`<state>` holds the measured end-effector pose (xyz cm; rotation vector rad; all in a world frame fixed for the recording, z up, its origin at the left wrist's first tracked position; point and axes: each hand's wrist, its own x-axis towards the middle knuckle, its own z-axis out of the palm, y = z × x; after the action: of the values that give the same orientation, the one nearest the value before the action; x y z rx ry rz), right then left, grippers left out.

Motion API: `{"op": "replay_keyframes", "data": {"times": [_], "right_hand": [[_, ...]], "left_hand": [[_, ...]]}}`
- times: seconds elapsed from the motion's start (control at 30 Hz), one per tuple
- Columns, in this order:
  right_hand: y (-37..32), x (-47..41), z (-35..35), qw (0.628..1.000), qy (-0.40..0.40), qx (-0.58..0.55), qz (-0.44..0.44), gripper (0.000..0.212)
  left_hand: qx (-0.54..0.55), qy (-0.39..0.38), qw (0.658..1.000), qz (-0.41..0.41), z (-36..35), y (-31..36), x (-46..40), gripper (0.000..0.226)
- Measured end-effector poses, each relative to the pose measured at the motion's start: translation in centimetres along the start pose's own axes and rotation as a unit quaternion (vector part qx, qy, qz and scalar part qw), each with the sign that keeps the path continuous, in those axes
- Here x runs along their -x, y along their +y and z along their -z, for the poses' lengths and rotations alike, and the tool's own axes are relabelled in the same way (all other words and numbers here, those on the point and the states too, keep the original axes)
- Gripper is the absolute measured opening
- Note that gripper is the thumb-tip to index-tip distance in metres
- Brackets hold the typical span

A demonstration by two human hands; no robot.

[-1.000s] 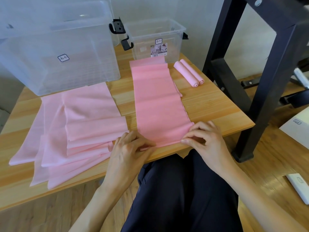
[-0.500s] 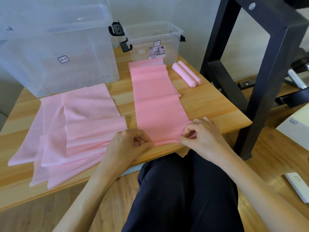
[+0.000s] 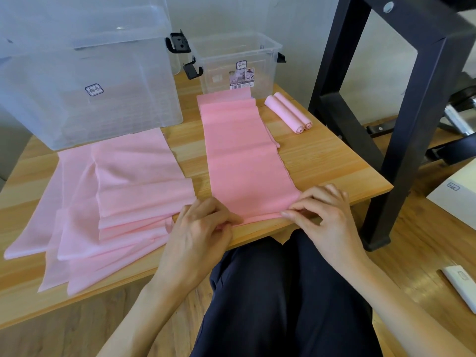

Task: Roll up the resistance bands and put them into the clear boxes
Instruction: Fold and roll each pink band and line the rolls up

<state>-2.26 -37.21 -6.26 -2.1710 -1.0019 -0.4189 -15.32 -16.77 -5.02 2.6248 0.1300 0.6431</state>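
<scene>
— What differs from a moment ago?
— Little. Both hands keep to the near end of the pink band (image 3: 247, 161); the left hand (image 3: 203, 228) and right hand (image 3: 322, 210) now pinch a slightly thicker fold at the table (image 3: 334, 161) edge, fingers curled on it.
— Where does the band lie?
— Flat, running from the near edge up to the small clear box (image 3: 237, 63).
— Open room?
— Bare wood on its right, below the two rolled bands (image 3: 289, 113). On its left, the loose bands (image 3: 108, 202) lie just beside it, before the large clear box (image 3: 85, 73).
</scene>
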Motion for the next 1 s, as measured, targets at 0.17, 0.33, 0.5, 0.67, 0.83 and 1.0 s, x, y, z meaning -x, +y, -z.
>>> {"op": "replay_keyframes", "data": {"times": [0.17,0.33,0.5,0.67,0.83,1.0], "right_hand": [[0.4,0.2,0.0,0.992,-0.015,-0.112,-0.062,0.033],[0.7,-0.4,-0.4,0.991,-0.031,-0.103,-0.081,0.036],[0.1,-1.2,0.9,0.987,-0.106,-0.071,-0.096,0.043],[-1.0,-1.8,1.8,0.977,-0.163,-0.032,-0.132,0.022],[-1.6,-1.7,1.0,0.987,-0.097,0.020,-0.123,0.022],[-0.4,-0.5,0.0,0.995,-0.024,-0.031,-0.086,0.031]], "left_hand": [[0.027,0.014,0.999,0.037,-0.2,0.1,0.3,0.009],[0.047,0.017,0.997,0.059,-0.1,-0.1,0.4,0.015],[0.047,-0.012,0.997,0.068,0.4,0.0,-0.1,0.025],[0.040,-0.063,0.993,0.086,0.7,-0.2,-0.5,0.016],[0.000,-0.034,0.995,0.096,0.6,-0.1,-0.9,0.020],[-0.007,0.031,0.997,0.066,0.7,0.0,0.0,0.015]]}}
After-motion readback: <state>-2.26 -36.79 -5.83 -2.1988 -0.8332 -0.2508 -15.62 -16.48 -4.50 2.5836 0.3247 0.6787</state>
